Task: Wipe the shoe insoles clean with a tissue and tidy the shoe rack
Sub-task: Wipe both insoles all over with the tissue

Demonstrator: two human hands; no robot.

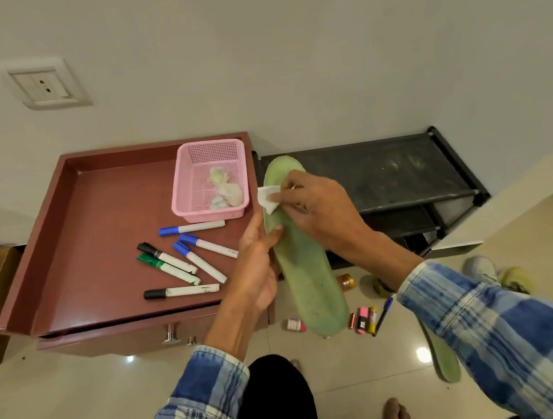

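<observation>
A long green insole (306, 274) is held up in front of me, toe end pointing away. My left hand (257, 263) grips its left edge near the middle, thumb on its top face. My right hand (316, 204) presses a small white tissue (268, 198) against the insole near the toe. A second green insole (441, 356) lies on the floor under my right sleeve. The black shoe rack (402, 174) stands against the wall behind the hands, its top shelf bare and dusty.
A red-brown cabinet top (99, 236) on the left holds several markers (184, 261) and a pink basket (210, 182) with crumpled tissues. Small bottles, a pen and batteries (367, 319) lie on the tiled floor. Shoes (496, 274) sit at right. My bare foot (395, 416) is below.
</observation>
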